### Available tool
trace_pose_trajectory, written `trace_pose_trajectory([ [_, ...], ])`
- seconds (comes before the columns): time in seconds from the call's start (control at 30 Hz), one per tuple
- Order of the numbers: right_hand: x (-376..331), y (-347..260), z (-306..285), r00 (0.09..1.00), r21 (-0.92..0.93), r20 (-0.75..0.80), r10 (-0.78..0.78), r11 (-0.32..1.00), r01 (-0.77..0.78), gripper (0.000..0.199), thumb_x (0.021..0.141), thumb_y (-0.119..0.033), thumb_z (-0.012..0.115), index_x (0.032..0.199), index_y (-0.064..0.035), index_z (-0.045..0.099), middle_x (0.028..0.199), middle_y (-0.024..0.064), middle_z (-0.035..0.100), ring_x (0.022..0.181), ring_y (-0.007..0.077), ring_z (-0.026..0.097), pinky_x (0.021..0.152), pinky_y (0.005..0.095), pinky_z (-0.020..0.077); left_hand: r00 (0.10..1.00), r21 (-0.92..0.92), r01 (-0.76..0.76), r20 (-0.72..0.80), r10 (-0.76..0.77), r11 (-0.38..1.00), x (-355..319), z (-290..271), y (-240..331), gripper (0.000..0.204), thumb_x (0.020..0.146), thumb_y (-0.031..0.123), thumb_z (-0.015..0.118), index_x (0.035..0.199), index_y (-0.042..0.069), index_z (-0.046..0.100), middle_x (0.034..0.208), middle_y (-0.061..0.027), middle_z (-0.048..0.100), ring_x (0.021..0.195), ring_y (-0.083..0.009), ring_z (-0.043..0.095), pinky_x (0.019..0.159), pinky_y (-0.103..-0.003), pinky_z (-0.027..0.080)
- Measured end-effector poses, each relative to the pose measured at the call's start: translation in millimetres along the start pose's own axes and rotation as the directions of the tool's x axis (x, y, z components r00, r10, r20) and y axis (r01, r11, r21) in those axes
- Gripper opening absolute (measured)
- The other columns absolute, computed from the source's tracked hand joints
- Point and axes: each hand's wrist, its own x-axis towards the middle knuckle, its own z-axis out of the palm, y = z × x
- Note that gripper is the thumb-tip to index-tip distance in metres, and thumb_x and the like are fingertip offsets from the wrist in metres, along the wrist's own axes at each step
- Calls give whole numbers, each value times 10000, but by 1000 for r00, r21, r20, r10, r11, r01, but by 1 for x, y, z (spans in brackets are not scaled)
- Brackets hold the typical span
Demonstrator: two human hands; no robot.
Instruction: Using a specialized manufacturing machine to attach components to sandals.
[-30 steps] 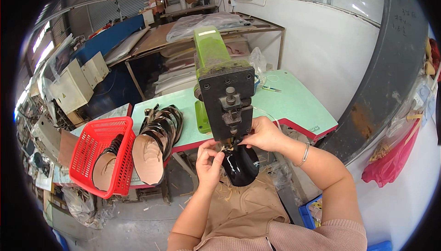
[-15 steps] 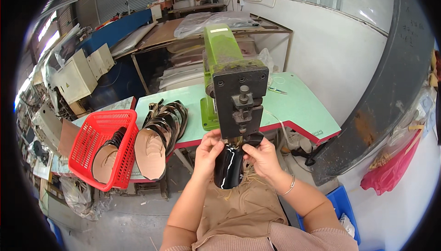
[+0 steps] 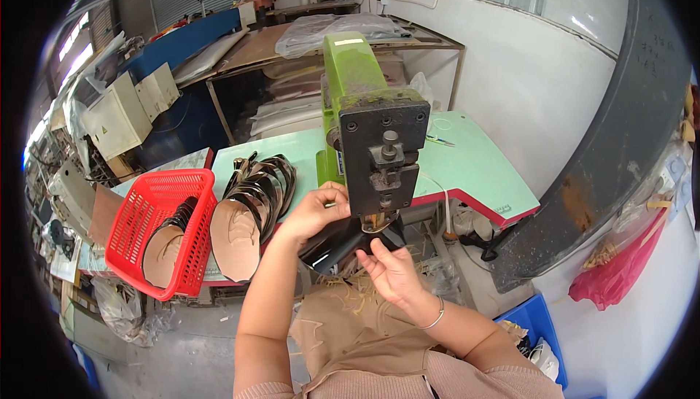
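Observation:
A glossy black shoe-upper piece (image 3: 332, 251) lies under the black head (image 3: 384, 155) of a green machine (image 3: 356, 63), spread out to both sides below its metal foot (image 3: 376, 225). My left hand (image 3: 321, 211) is closed at the piece's far left edge, beside the machine head, with its fingertips partly hidden. My right hand (image 3: 392, 273) pinches the near edge between thumb and fingers, just in front of the foot. On the table to the left lies a stack of shiny black uppers with beige lining (image 3: 237, 240).
A red basket (image 3: 197, 253) holding more lined pieces stands left of the stack. The light green table (image 3: 481, 158) carries small snips (image 3: 440, 141) at the back right. A dark column (image 3: 576, 173) rises on the right, above a blue bin (image 3: 536, 319).
The black piece has turned from hanging toward me to lying sideways under the foot. My left hand has moved left and away from me; my right hand has come nearer and slightly left.

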Motion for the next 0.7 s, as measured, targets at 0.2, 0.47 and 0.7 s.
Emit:
trace_pose_trajectory([
  [0.2, 3, 18, 10, 999, 101, -38, 23, 995, -19, 251, 871, -46, 569, 1114, -101, 539, 1069, 4, 583, 953, 117, 578, 848, 309, 515, 997, -16, 33, 73, -32, 999, 2, -21, 3, 180, 763, 170, 710, 699, 42, 601, 967, -31, 527, 945, -153, 493, 882, -270, 346],
  [0.47, 12, 36, 15, 997, 173, -30, 64, 983, -58, 242, 872, -23, 556, 1101, -103, 545, 1072, 12, 586, 961, 126, 578, 861, 320, 514, 987, 15, 43, 152, -45, 999, -7, -39, 7, 162, 791, 176, 690, 769, 38, 608, 1000, -38, 534, 1004, -161, 509, 894, -288, 379],
  [0.7, 12, 39, -3, 988, 36, 112, 108, 993, -112, 322, 857, 12, 563, 1163, -76, 517, 1098, 37, 573, 977, 138, 573, 848, 304, 519, 893, 577, -409, 412, 181, 707, -30, -16, 41, 413, 729, 253, 732, 1044, 40, 569, 1069, -117, 571, 1009, -281, 544, 868, -357, 425],
])
